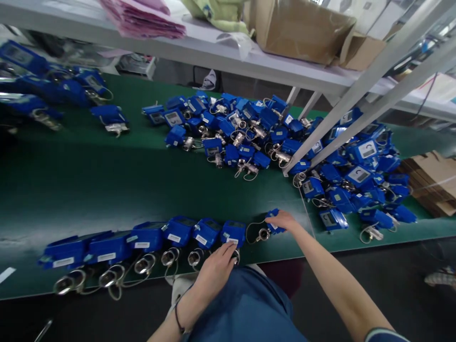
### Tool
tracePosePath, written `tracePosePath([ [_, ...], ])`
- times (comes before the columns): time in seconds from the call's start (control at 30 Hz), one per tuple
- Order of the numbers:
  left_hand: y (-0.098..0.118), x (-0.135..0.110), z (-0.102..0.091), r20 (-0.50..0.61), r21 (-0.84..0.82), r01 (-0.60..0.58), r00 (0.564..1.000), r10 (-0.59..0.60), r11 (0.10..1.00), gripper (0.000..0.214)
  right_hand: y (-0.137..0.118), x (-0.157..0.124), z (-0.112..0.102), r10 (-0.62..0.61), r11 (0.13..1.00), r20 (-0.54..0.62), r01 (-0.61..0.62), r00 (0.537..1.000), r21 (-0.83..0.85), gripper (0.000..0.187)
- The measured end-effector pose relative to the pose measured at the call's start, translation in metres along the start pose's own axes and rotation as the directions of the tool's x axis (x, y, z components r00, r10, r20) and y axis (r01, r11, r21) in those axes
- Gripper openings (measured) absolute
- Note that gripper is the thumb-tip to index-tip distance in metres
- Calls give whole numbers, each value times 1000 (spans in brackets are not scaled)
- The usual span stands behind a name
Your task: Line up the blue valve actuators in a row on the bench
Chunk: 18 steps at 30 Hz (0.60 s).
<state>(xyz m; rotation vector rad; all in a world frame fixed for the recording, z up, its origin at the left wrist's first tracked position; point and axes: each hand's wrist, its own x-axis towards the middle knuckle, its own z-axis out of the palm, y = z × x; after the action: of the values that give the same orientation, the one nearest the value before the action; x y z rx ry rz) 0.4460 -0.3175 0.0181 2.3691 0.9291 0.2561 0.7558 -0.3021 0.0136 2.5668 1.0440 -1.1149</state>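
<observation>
My right hand (284, 220) is closed over the top of a blue meter (274, 229). Its metal pipe fitting (264, 234) faces me, and a thin cable loops out to the left. My left hand (216, 267) lies with fingers stretched out against the white-labelled front of another blue meter (233, 230), partly covering its metal fitting. That meter is at the right end of a row of several like it along the table's near edge. A neighbouring blue meter (207, 232) stands just left of it, its threaded opening towards me.
Several blue meters (228, 126) lie heaped at the back of the green table (142, 180), with another pile (356, 175) at right. Slanting metal posts (327, 128) rise between them. Flat cardboard (431, 180) is far right. A shelf (213, 52) overhead carries a cardboard box (302, 33).
</observation>
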Motion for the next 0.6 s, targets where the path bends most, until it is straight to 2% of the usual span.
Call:
tracePosePath([
  [0.1, -22, -27, -10, -137, -44, 74, 987, -79, 996, 32, 6, -8, -3, -127, 989, -14, 126, 992, -75, 56],
  [0.2, -39, -49, -15, -243, -75, 157, 955, -170, 985, 31, 0, -15, 4, -216, 964, -38, 207, 976, -170, 56],
  [0.33, -51, -68, -20, -287, -126, 196, 931, -225, 973, 30, -20, -18, 26, -275, 931, -74, 247, 959, -268, 66],
  [0.43, -60, -83, -28, -320, -120, 229, 912, -256, 966, 29, -29, -24, 35, -351, 892, -49, 318, 935, -320, 57],
  [0.5, -74, -98, -38, -373, -97, 275, 881, -291, 957, 29, -29, -32, 37, -407, 858, -15, 377, 913, -348, 52],
  [0.6, -105, -127, -58, -477, -73, 379, 799, -367, 922, 27, -27, -43, 44, -474, 811, 25, 447, 880, -377, 59],
])
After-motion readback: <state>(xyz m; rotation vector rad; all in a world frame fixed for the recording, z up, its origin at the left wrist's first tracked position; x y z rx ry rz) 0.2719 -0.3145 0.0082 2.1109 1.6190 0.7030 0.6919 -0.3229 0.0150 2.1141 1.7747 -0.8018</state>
